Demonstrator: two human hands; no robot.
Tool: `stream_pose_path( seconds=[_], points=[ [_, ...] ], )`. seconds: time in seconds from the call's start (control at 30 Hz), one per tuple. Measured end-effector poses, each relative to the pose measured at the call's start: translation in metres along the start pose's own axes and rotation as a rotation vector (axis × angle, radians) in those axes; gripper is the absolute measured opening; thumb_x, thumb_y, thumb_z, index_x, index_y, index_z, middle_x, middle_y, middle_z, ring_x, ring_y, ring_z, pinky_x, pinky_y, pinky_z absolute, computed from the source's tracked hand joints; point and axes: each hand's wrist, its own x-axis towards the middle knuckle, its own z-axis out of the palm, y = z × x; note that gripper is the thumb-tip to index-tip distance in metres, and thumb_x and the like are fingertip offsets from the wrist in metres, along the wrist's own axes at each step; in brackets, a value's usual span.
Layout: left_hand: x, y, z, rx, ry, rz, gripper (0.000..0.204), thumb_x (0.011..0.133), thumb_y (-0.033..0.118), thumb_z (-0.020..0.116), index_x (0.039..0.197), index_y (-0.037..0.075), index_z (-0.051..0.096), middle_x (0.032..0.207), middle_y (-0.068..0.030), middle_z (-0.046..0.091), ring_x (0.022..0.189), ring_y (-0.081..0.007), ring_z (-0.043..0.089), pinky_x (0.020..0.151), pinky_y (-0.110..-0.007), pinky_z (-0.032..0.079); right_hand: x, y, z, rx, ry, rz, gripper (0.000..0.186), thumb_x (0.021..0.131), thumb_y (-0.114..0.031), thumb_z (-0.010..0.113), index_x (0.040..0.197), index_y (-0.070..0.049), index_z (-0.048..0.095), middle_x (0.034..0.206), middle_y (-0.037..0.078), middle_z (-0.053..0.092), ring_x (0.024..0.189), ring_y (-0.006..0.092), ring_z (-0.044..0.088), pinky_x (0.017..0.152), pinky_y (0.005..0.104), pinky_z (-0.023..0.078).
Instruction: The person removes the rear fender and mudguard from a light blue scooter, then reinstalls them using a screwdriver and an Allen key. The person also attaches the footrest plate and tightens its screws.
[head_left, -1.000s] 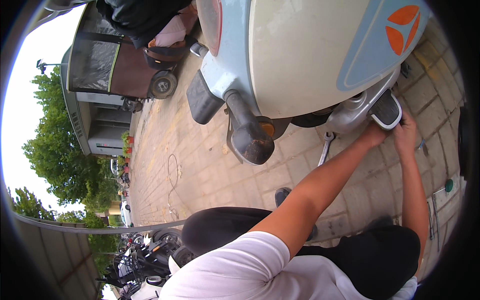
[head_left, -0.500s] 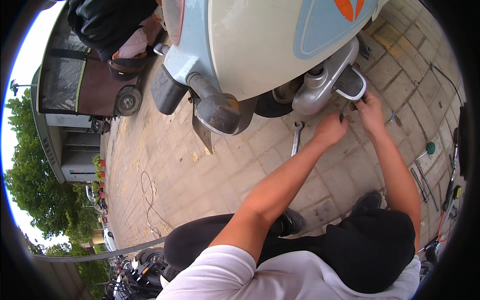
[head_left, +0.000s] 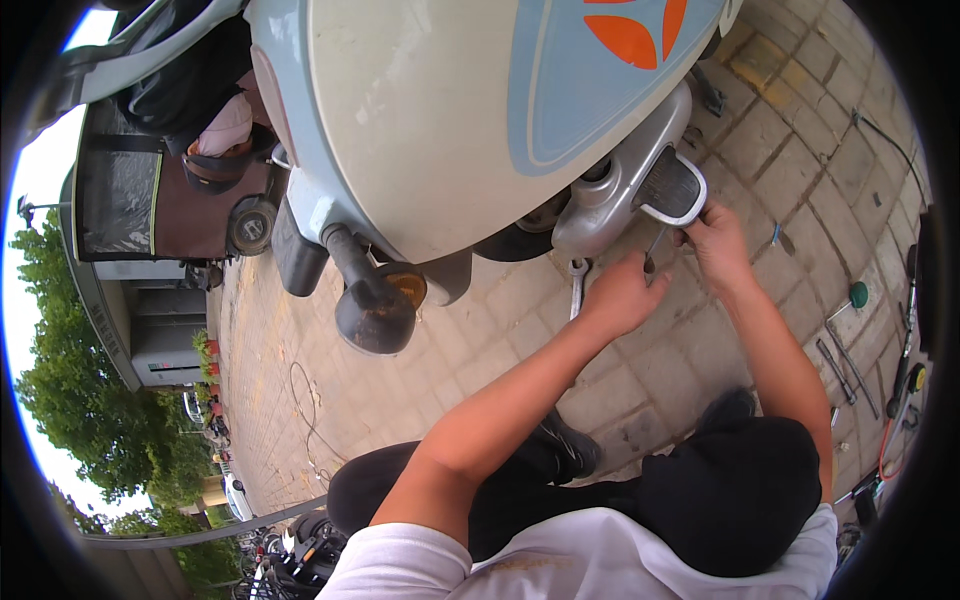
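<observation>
The scooter's cream and blue body panel [head_left: 420, 120] fills the upper middle. Beneath it sits a silver engine cover [head_left: 590, 225], with a dark grille [head_left: 669, 187] in a silver frame at its right end. My left hand [head_left: 622, 297] is closed around a slim metal rod-like tool [head_left: 657, 240], whose tip points up at the underside of the frame. Against the frame's lower right edge, my right hand [head_left: 718, 248] is closed, fingertips pinched; what lies between them is hidden. An open-ended wrench [head_left: 577, 286] lies on the paving left of my left hand.
On the brick paving at right lie a green-topped tool [head_left: 858, 294], metal rods [head_left: 836, 371] and a cable [head_left: 890, 150]. A turn signal [head_left: 378, 312] juts out left of the body panel. Farther left, a person in a cap [head_left: 215, 165] is near a covered three-wheeler [head_left: 120, 200].
The view has shifted, with the scooter lower and farther left in it. My left hand has come slightly away from the right, showing more of the metal tool; my right hand stays at the frame.
</observation>
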Motion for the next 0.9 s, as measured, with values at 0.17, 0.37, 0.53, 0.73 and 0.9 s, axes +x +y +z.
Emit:
stream_pose_path(
  seconds=[0.17,0.37,0.53,0.73,0.9],
  points=[
    [0.011,-0.002,0.011,-0.102,0.106,0.172,0.041,0.086,0.028,0.062,0.110,-0.003,0.052,0.102,-0.0257,0.062,0.096,-0.0412,0.060,0.084,-0.046,0.047,0.005,0.011,-0.009,-0.036,-0.053,-0.124,0.007,0.090,-0.002,0.056,0.096,0.001,0.059,0.082,0.004,0.063,0.068,0.0110,0.058,0.060,0.0258,0.046],
    [0.020,0.007,0.046,-0.340,0.011,0.294,0.034,0.088,0.020,0.060,0.111,-0.003,0.052,0.103,-0.0268,0.060,0.098,-0.0430,0.058,0.084,-0.045,0.047,-0.040,0.016,-0.038,-0.068,0.001,-0.013,0.005,0.088,-0.005,0.063,0.090,0.000,0.062,0.082,0.003,0.063,0.071,0.0078,0.056,0.063,0.0244,0.047],
    [-0.029,-0.036,0.022,-0.297,0.009,0.499,0.026,0.094,0.020,0.054,0.111,0.000,0.052,0.086,-0.0233,0.062,0.083,-0.0417,0.061,0.073,-0.046,0.046,-0.059,-0.017,-0.036,-0.644,-0.514,-0.209,0.023,0.077,-0.013,0.075,0.091,0.001,0.064,0.094,0.011,0.064,0.084,0.0201,0.060,0.073,0.0331,0.048],
    [-0.116,-0.144,-0.069,-0.010,-0.318,0.197,0.033,0.099,0.029,0.046,0.126,0.010,0.047,0.088,-0.0218,0.063,0.084,-0.0400,0.062,0.077,-0.046,0.047,-0.068,-0.150,-0.024,-1.073,-0.499,-0.441,0.033,0.077,-0.019,0.072,0.100,0.002,0.064,0.095,0.015,0.065,0.093,0.0301,0.060,0.083,0.0391,0.047],
    [-0.105,-0.236,-0.104,0.116,-0.288,0.188,0.031,0.096,0.027,0.047,0.116,0.004,0.057,0.101,-0.0232,0.063,0.096,-0.0407,0.059,0.084,-0.046,0.047,-0.100,-0.297,0.025,-1.101,-0.025,-1.080,0.052,0.081,-0.035,0.068,0.121,-0.004,0.058,0.126,0.017,0.055,0.111,0.0345,0.055,0.099,0.0410,0.041]
  ],
)
